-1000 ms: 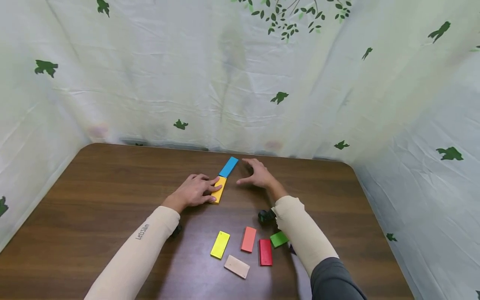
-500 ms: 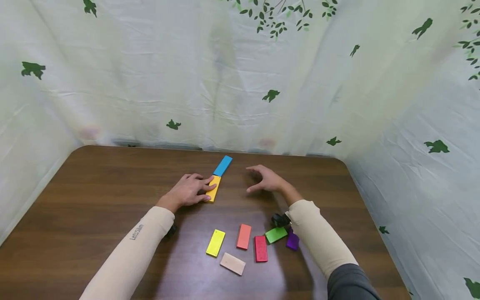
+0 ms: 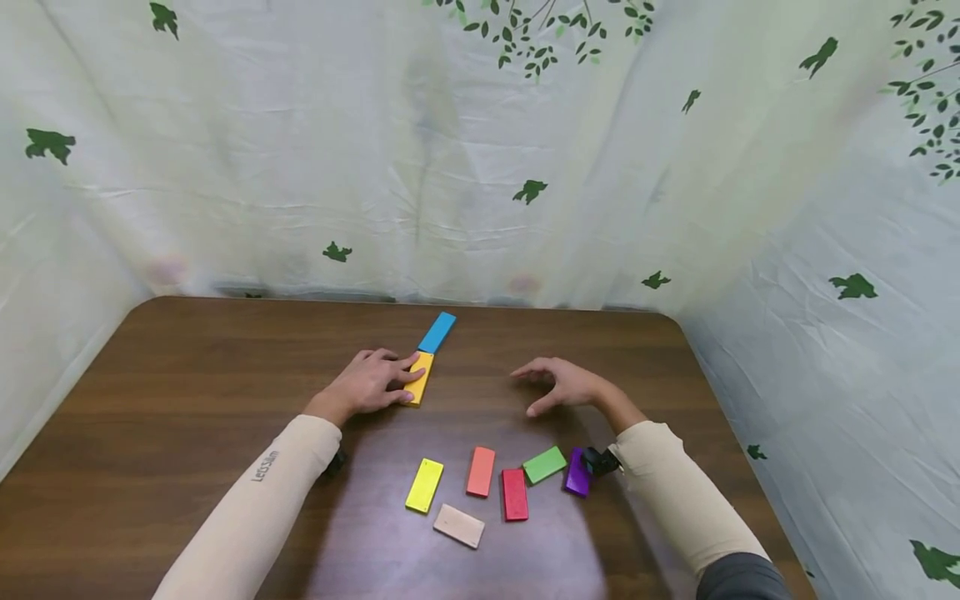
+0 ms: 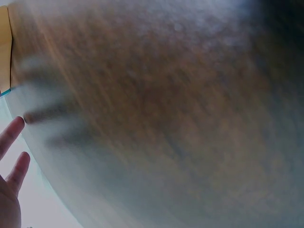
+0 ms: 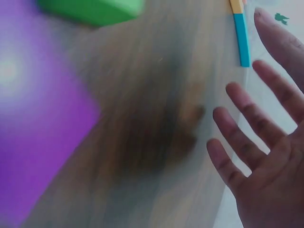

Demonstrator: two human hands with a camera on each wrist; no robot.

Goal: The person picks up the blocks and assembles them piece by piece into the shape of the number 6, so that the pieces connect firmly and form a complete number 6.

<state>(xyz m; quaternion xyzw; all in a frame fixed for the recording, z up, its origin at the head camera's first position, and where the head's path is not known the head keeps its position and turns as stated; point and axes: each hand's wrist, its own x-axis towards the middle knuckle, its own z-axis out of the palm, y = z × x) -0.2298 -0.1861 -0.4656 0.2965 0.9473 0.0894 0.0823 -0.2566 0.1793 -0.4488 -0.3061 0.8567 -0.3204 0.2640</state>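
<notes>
Nearest, pale sleeves [image 3: 678, 492] are covering both forearms above the brown tabletop [image 3: 225, 358], the left one bearing dark lettering. A beige block [image 3: 459, 526] is lying slantwise, with a yellow block [image 3: 424, 485] and a red block [image 3: 515, 495] lying just beyond it, to its left and right. A coral block [image 3: 481, 472] is resting between those two, slightly farther back. A green block [image 3: 544, 465] is sitting at the red block's far corner; whether they are touching I cannot tell. A purple block [image 3: 576, 472] is lying to its right, partly hidden by a black device [image 3: 600, 461] at the right wrist. Farther on, the right hand [image 3: 573, 385] is hovering over the wood, its grip standing wide. Level with it, the left hand [image 3: 369, 383] is resting its thumb and fingers on an orange block [image 3: 419, 388], its grip loosely spread. That block is lying flat, its far end meeting a blue block [image 3: 437, 332]. Behind everything, a white cloth [image 3: 480, 167] printed with green shapes and leafy twigs is hanging.
</notes>
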